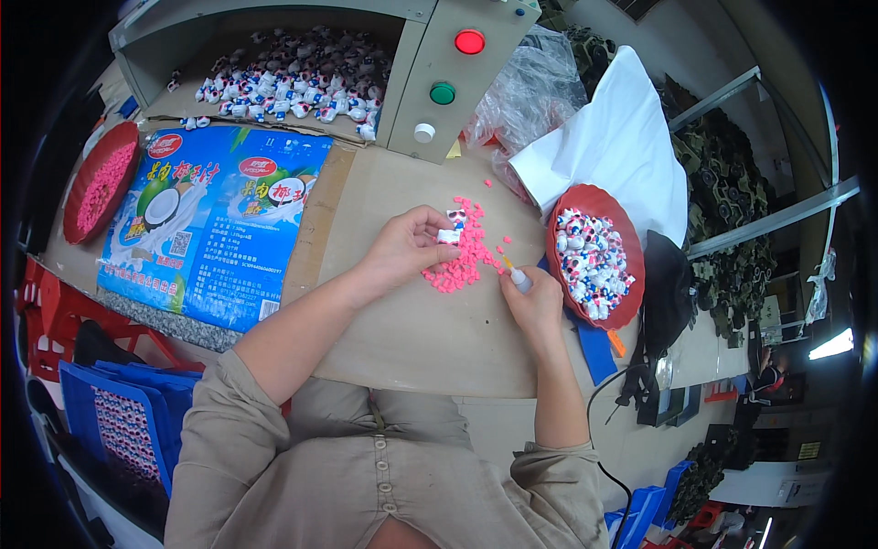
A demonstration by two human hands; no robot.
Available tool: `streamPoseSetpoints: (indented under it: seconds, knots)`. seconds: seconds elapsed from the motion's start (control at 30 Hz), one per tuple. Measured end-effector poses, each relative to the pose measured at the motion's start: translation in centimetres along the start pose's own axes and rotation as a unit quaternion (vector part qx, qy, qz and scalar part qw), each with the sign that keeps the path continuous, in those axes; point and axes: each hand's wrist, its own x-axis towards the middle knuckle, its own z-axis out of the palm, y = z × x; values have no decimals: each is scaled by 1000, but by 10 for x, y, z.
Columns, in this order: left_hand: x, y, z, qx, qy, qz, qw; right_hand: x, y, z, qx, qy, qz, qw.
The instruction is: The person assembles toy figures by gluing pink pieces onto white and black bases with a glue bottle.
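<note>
Pinched in the fingertips of my left hand (402,245) is a small white toy figurine (449,235) with dark eyes, above a loose pile of tiny pink pieces (468,261). My right hand (538,309) is closed round a small white squeeze bottle (520,280) with a thin yellow tip. That tip points up and left toward the pile's right edge, apart from the figurine. Just beyond my right hand stands a red scalloped bowl (639,265) holding many similar white figurines (590,256) with blue and red details.
A grey machine housing (402,101) with buttons stands at the back, figurines (293,96) heaped in its opening. Blue printed cardboard (206,252) and a red bowl (77,188) of pink pieces lie left. White sheeting (622,137), clear plastic (535,82) and a black bag (666,288) are right.
</note>
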Motion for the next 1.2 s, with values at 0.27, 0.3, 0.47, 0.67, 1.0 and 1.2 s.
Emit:
streamPoseSetpoints:
  seconds: [0.27,0.3,0.47,0.67,1.0,1.2]
  knots:
    - [-1,5,0,-4,8,-12,1000,8,19,5,108,17,-39,993]
    - [-1,5,0,-13,10,-8,1000,7,17,5,109,16,-40,993]
    - [-1,2,1,-22,-7,0,1000,4,1,4,19,17,-33,999]
    - [-1,3,1,-31,-12,-20,999,2,-7,2,-36,15,-55,998]
    - [-3,6,2,-40,-29,-47,998,6,-9,5,122,6,-44,991]
    - [-5,6,3,-57,-70,-44,995,9,-36,13,531,-123,46,837]
